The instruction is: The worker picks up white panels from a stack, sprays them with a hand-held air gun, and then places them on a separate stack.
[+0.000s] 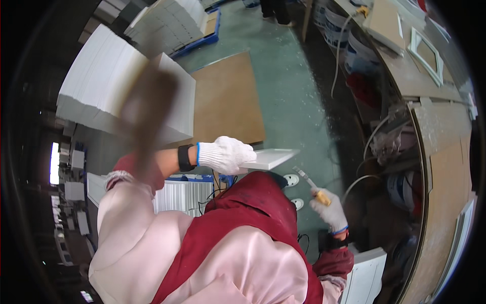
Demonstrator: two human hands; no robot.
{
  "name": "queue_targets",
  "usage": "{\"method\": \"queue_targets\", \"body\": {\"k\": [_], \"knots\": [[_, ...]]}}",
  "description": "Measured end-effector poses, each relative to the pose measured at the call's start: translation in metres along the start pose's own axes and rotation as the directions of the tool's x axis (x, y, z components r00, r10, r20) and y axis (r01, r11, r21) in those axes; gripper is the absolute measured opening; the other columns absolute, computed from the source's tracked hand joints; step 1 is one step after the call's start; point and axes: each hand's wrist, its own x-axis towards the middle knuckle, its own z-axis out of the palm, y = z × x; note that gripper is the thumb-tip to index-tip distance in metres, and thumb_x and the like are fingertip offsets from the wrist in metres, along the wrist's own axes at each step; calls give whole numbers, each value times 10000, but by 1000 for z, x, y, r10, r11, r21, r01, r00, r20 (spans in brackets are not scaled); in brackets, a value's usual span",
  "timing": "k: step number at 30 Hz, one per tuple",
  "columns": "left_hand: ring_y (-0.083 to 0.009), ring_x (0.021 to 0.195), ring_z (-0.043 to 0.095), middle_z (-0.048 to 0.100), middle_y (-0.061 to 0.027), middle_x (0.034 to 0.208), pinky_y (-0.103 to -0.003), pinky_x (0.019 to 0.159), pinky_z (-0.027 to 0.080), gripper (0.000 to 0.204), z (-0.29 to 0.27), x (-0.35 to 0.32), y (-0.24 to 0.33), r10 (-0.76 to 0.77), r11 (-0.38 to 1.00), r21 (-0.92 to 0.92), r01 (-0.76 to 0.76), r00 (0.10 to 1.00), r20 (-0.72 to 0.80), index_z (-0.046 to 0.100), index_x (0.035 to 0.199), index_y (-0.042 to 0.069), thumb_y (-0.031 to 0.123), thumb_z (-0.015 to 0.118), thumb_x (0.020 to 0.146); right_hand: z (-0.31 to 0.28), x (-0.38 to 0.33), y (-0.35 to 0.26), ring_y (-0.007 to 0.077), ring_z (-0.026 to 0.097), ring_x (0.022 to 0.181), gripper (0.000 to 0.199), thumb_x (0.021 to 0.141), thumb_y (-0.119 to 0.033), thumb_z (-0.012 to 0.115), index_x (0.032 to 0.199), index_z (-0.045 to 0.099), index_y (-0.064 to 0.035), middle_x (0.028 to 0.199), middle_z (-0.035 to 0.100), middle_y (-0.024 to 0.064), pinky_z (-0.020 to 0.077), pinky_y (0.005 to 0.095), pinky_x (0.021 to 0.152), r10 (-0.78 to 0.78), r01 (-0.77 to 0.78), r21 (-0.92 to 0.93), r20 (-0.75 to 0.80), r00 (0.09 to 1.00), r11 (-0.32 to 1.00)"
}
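My left hand [223, 154], in a white knitted glove, grips a thin white panel [276, 158] with a raised border by its left edge. The panel is held out in front of my red apron, tilted and seen at a slant. Over to the right, my gloved right hand [330, 210] is closed around a tool with a yellow handle [322, 197]. Its narrow, pale flat blade [304, 176] points up and left, apart from the panel. I cannot make out the tool's exact kind.
Tall stacks of white panels [101, 76] stand at the left beside a brown board [228, 96] on the green floor. A workbench [440, 126] with boards and a white frame [426, 55] runs along the right. Hoses [338, 61] hang near buckets. A blurred dark shape crosses the upper left.
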Motion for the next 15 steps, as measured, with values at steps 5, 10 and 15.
{"method": "queue_targets", "body": {"k": [5,10,15], "knots": [[-319,793,633,622,-117,831,-421,592,533,174,-3,8,4,184,973,115,-200,973,142,606,876,97,208,593,741,-5,23,4,93,528,666,310,727,-93,686,1028,618,-61,754,588,12,451,241,611,93,-31,-326,176,980,945],[-302,846,631,606,-100,887,-412,589,534,229,41,14,-1,366,906,126,-403,898,244,589,897,116,88,626,673,-15,1,-19,61,513,642,256,722,-100,689,969,631,-62,751,582,-10,421,219,586,209,-233,66,255,944,970],[-343,851,629,614,-126,895,-451,610,537,218,34,25,23,330,912,96,-399,852,407,580,949,97,134,599,734,1,15,36,134,582,764,364,695,-124,728,1037,627,-52,833,641,33,478,297,729,351,-204,-444,279,894,872]]}}
